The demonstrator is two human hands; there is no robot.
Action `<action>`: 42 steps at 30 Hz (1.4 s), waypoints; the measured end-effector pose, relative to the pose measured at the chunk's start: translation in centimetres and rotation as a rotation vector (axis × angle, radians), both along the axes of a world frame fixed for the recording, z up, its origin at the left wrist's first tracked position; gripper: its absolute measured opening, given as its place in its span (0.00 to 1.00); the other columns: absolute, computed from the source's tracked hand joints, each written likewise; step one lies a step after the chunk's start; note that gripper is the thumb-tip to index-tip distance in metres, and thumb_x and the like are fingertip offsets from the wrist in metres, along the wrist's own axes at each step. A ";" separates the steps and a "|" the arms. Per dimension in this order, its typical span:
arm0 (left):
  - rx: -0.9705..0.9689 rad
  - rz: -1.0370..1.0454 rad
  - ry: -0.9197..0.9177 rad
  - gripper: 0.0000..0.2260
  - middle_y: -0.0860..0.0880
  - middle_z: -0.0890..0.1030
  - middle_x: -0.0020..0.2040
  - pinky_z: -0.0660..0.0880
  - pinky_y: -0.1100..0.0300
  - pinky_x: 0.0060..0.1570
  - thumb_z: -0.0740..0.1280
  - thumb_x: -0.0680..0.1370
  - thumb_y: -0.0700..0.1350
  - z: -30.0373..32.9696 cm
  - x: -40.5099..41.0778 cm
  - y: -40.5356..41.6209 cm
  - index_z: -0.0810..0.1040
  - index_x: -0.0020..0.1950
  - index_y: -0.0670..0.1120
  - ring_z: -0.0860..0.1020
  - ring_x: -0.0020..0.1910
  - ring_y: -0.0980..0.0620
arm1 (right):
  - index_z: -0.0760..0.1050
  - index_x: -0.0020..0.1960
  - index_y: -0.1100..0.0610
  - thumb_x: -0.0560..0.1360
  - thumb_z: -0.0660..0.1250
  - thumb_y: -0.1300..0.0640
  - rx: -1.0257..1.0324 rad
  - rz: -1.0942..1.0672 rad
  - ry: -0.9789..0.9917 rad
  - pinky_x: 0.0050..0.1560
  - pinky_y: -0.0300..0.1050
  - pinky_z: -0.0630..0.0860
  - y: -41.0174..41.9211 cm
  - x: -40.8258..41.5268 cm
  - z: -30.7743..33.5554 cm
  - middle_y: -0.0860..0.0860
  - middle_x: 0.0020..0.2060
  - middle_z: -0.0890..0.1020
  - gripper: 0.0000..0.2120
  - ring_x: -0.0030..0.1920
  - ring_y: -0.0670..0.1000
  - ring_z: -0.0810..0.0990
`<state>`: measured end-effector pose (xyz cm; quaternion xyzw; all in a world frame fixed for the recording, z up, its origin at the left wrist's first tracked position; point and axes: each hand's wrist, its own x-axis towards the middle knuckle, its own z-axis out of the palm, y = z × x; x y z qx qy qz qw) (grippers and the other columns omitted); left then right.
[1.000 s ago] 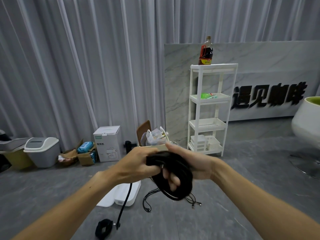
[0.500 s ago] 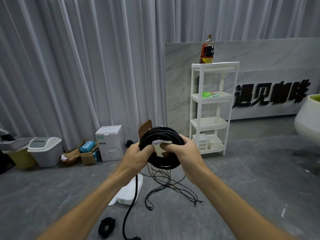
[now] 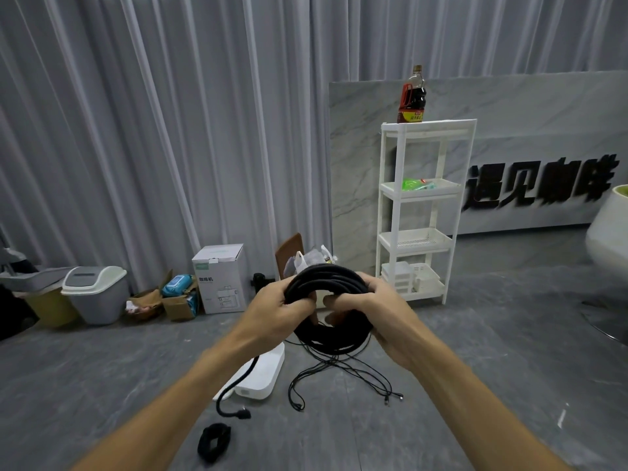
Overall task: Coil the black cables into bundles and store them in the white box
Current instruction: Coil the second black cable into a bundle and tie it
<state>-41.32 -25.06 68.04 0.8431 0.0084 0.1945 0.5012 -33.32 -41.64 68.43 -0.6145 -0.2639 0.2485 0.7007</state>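
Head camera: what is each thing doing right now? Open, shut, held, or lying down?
Left hand: grips coil.
Right hand: grips coil.
Coil: wound, held up, tail hanging.
Thin cables: loose on floor.
White box: on floor; open or shut unclear.
Small bundle: coiled, on floor.
Bottle: upright, capped.
Bin: lid shut.

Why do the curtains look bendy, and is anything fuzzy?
Head view: the wide lens bows the curtains near the edges; the white chair at the right edge is smeared; the black cable coil and both hands, left and right, look fairly sharp; soft light, faint shadows.
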 end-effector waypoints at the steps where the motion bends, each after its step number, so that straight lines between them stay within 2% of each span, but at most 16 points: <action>1: 0.032 -0.008 -0.004 0.07 0.42 0.80 0.34 0.75 0.50 0.37 0.64 0.69 0.44 -0.1 0.1 -0.1 0.79 0.41 0.43 0.77 0.34 0.48 | 0.81 0.52 0.59 0.70 0.73 0.68 -0.044 -0.059 -0.080 0.41 0.45 0.81 0.1 0.0 0.1 0.57 0.40 0.85 0.12 0.38 0.54 0.85; 4: 0.049 -0.029 0.002 0.05 0.49 0.83 0.34 0.77 0.51 0.40 0.64 0.69 0.44 -0.2 0.2 -0.3 0.80 0.39 0.49 0.80 0.36 0.51 | 0.82 0.46 0.54 0.67 0.75 0.63 -0.092 -0.186 -0.255 0.39 0.50 0.82 0.6 -0.3 0.0 0.51 0.35 0.84 0.09 0.33 0.50 0.82; 7: 0.011 -0.094 0.063 0.06 0.49 0.84 0.35 0.79 0.60 0.41 0.64 0.72 0.42 -0.1 0.0 -0.3 0.81 0.41 0.46 0.82 0.37 0.54 | 0.82 0.42 0.51 0.64 0.75 0.58 -0.085 -0.140 -0.340 0.29 0.45 0.77 0.5 -0.3 -0.1 0.51 0.32 0.82 0.07 0.27 0.50 0.79; 9: -0.014 -0.170 0.106 0.07 0.50 0.85 0.38 0.79 0.63 0.42 0.65 0.74 0.40 0.0 -0.2 0.0 0.81 0.47 0.47 0.83 0.40 0.56 | 0.82 0.42 0.51 0.65 0.75 0.57 -0.091 -0.125 -0.400 0.28 0.44 0.76 0.3 -0.3 -0.2 0.50 0.32 0.82 0.06 0.27 0.48 0.79; 12: -0.061 -0.291 0.189 0.15 0.58 0.83 0.50 0.76 0.70 0.42 0.71 0.74 0.49 0.5 -0.8 1.5 0.77 0.60 0.60 0.82 0.45 0.62 | 0.80 0.42 0.52 0.67 0.75 0.60 -0.129 -0.150 -0.464 0.31 0.48 0.76 0.3 -0.1 -0.5 0.49 0.31 0.81 0.07 0.27 0.46 0.77; 14: -0.102 -0.291 0.190 0.16 0.60 0.80 0.53 0.73 0.70 0.38 0.70 0.75 0.57 1.0 -1.1 3.0 0.74 0.62 0.65 0.77 0.40 0.64 | 0.78 0.41 0.54 0.69 0.74 0.64 -0.145 -0.165 -0.482 0.30 0.49 0.75 0.0 0.0 -0.8 0.47 0.28 0.78 0.08 0.24 0.44 0.75; 17: -0.126 -0.169 0.019 0.07 0.57 0.82 0.48 0.73 0.68 0.40 0.68 0.78 0.53 1.4 -0.8 4.5 0.83 0.55 0.58 0.75 0.41 0.61 | 0.76 0.40 0.56 0.69 0.72 0.67 -0.097 -0.121 -0.449 0.25 0.46 0.73 -0.5 0.0 -0.9 0.47 0.27 0.75 0.09 0.22 0.49 0.72; 20: -0.135 -0.129 -0.063 0.07 0.53 0.85 0.46 0.75 0.68 0.44 0.70 0.74 0.50 1.7 -0.1 4.3 0.86 0.50 0.55 0.79 0.44 0.61 | 0.77 0.38 0.46 0.69 0.71 0.69 -0.022 -0.052 -0.417 0.22 0.42 0.71 -0.6 -0.2 -0.5 0.46 0.26 0.75 0.16 0.21 0.48 0.72; 24: -0.180 -0.132 -0.072 0.08 0.50 0.85 0.45 0.76 0.68 0.44 0.71 0.73 0.48 1.7 0.7 3.4 0.86 0.50 0.50 0.81 0.43 0.59 | 0.79 0.53 0.49 0.68 0.71 0.68 0.071 -0.044 -0.372 0.23 0.40 0.73 -0.4 -0.3 0.1 0.45 0.32 0.81 0.18 0.24 0.45 0.76; 27: -0.232 -0.155 -0.010 0.10 0.46 0.85 0.50 0.78 0.61 0.52 0.70 0.73 0.46 0.8 1.0 2.0 0.84 0.53 0.47 0.81 0.49 0.54 | 0.79 0.59 0.40 0.68 0.69 0.67 0.110 -0.025 -0.372 0.25 0.40 0.74 -0.2 -0.4 0.3 0.45 0.37 0.81 0.27 0.25 0.45 0.75; 30: -0.354 -0.195 0.047 0.12 0.44 0.85 0.55 0.77 0.60 0.55 0.69 0.74 0.44 -0.1 1.0 1.4 0.84 0.57 0.46 0.80 0.53 0.51 | 0.82 0.51 0.44 0.67 0.69 0.66 0.139 -0.065 -0.409 0.24 0.38 0.73 -0.1 -0.3 0.7 0.45 0.34 0.80 0.20 0.24 0.44 0.75; 33: -0.467 -0.217 0.099 0.08 0.44 0.84 0.50 0.77 0.59 0.51 0.67 0.80 0.43 -0.4 0.9 1.4 0.86 0.52 0.47 0.80 0.49 0.50 | 0.82 0.44 0.50 0.68 0.69 0.73 0.129 -0.160 -0.447 0.28 0.31 0.71 -0.2 0.3 0.8 0.44 0.32 0.80 0.18 0.26 0.41 0.76; 35: -0.474 -0.233 0.127 0.15 0.47 0.85 0.47 0.79 0.61 0.49 0.59 0.80 0.41 -0.5 0.8 1.5 0.86 0.50 0.47 0.82 0.47 0.53 | 0.82 0.43 0.49 0.68 0.69 0.73 0.095 -0.203 -0.454 0.28 0.30 0.71 -0.3 0.7 0.8 0.43 0.30 0.80 0.18 0.26 0.40 0.76; 39: -0.530 -0.279 0.228 0.17 0.45 0.85 0.52 0.78 0.56 0.55 0.60 0.75 0.52 0.1 0.9 1.5 0.86 0.50 0.48 0.82 0.53 0.50 | 0.82 0.40 0.49 0.67 0.71 0.69 -0.001 -0.275 -0.484 0.28 0.34 0.71 0.0 1.2 0.2 0.43 0.29 0.80 0.15 0.27 0.42 0.75; 41: -0.468 -0.192 0.172 0.18 0.49 0.85 0.53 0.75 0.54 0.57 0.61 0.72 0.59 0.6 0.9 1.0 0.86 0.50 0.52 0.83 0.53 0.52 | 0.82 0.41 0.55 0.66 0.72 0.67 -0.043 -0.300 -0.449 0.30 0.42 0.71 0.2 1.6 -0.2 0.46 0.28 0.78 0.08 0.27 0.46 0.74; 42: -0.379 -0.099 0.074 0.17 0.53 0.85 0.52 0.75 0.57 0.57 0.62 0.71 0.61 0.8 0.9 0.5 0.85 0.49 0.55 0.82 0.52 0.55 | 0.81 0.41 0.58 0.66 0.72 0.66 -0.062 -0.312 -0.419 0.31 0.45 0.71 0.3 1.8 -0.4 0.48 0.28 0.77 0.06 0.28 0.48 0.73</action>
